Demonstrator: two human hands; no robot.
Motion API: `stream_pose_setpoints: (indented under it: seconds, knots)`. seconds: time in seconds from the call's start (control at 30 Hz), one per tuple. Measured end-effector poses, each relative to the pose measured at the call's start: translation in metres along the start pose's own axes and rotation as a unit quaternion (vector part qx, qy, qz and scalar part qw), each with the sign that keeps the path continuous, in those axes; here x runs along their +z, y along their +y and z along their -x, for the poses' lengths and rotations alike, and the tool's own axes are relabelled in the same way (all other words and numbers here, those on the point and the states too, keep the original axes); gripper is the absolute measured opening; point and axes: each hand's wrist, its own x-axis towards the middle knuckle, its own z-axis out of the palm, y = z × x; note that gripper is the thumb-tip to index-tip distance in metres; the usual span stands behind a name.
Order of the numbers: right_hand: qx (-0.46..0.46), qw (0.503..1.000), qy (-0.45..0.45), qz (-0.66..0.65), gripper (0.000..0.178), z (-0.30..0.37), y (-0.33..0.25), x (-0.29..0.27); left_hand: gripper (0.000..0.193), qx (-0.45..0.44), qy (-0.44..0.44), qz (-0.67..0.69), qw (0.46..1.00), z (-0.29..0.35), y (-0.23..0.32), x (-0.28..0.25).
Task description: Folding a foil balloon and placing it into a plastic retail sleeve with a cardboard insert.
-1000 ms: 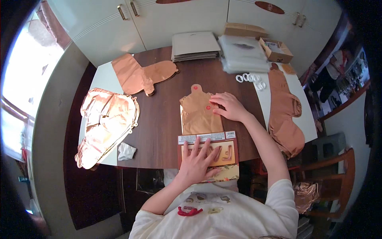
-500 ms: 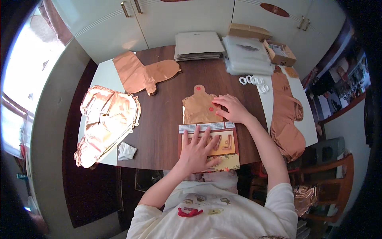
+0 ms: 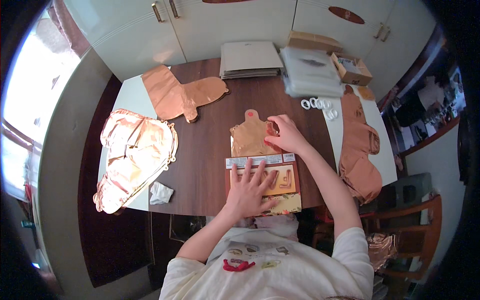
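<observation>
A folded copper foil balloon (image 3: pixel 250 140) lies at the middle of the table, a red dot on its tab. Its lower end meets a printed card package (image 3: pixel 290 185) showing balloon letters; whether it goes inside or beneath, I cannot tell. My left hand (image 3: pixel 248 192) lies flat on the package with fingers spread. At the balloon's right edge, my right hand (image 3: pixel 287 135) curls its thumb and fingers around the foil, which looks bunched and shiny there. Part of that edge is hidden by the hand.
Copper foil balloons lie in piles at far left (image 3: pixel 185 95), left (image 3: pixel 135 150) and right (image 3: pixel 357 150). Behind are grey cards (image 3: pixel 250 57), clear plastic bags (image 3: pixel 312 72) and a small box (image 3: pixel 352 67). White rings (image 3: pixel 320 104) and a crumpled white piece (image 3: pixel 161 193) lie nearby.
My right hand's fingers, flatter on the foil before, have curled around its right edge, and the foil there has bunched. My left hand stays on the package.
</observation>
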Motion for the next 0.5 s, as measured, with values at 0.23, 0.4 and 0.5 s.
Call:
stream_pose_setpoints:
  seconds: [0.23,0.4,0.5]
  knots:
    - [0.101,0.993,-0.056,0.027,0.073,-0.018,0.002,-0.007,0.074,-0.001,-0.007,0.0,1.0,-0.001,0.001,-0.004]
    - [0.16,0.978,-0.135,-0.022,0.064,-0.024,-0.007,-0.014,0.073,-0.006,-0.015,-0.003,1.0,0.0,0.001,-0.006]
    - [0.11,0.988,-0.086,0.068,0.054,-0.024,-0.003,-0.005,0.073,-0.006,-0.015,0.001,1.0,-0.001,0.001,-0.007]
